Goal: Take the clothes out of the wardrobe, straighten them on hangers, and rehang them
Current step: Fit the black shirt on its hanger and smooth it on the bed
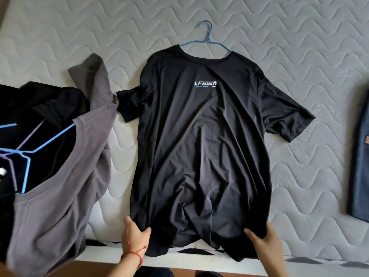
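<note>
- On my far left, a grey T-shirt is lying crumpled over dark clothes and blue hangers.
- The left hand is pinching the hem corner of the black T-shirt, thumb on top of the cloth.
- That shirt is lying face up on the quilted mattress, stretching away from both hands, its blue hanger (hook pointing away) sticking out of the collar.
- The right hand is gripping the opposite hem corner.
- A navy garment is sitting at the right edge.
</note>
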A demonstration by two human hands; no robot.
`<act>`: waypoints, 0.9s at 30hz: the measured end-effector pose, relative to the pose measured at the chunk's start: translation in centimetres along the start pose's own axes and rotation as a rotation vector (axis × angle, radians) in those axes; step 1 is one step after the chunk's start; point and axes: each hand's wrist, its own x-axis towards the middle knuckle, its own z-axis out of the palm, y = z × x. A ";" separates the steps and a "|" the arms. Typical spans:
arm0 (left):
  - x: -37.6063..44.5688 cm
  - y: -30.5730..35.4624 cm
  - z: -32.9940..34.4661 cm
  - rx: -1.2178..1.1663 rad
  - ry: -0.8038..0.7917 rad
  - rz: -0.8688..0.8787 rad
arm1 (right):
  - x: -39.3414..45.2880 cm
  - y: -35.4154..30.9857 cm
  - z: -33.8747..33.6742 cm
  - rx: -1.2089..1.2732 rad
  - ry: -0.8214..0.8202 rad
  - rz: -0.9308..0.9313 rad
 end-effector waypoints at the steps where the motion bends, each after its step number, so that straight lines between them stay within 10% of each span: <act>1: 0.2 -0.2 0.0 -0.057 0.010 -0.039 | 0.0 0.2 -0.2 0.011 0.006 0.006; 7: 1.5 -2.1 -2.3 -0.265 0.103 -0.108 | 1.1 0.8 -4.3 0.078 -0.043 0.090; 17: 2.3 -4.8 -4.9 0.443 0.000 0.063 | 2.4 1.6 -6.6 -0.486 -0.003 0.205; 27: 8.0 8.3 -4.4 -0.031 0.221 0.329 | 10.2 -9.7 -2.8 0.029 0.225 -0.021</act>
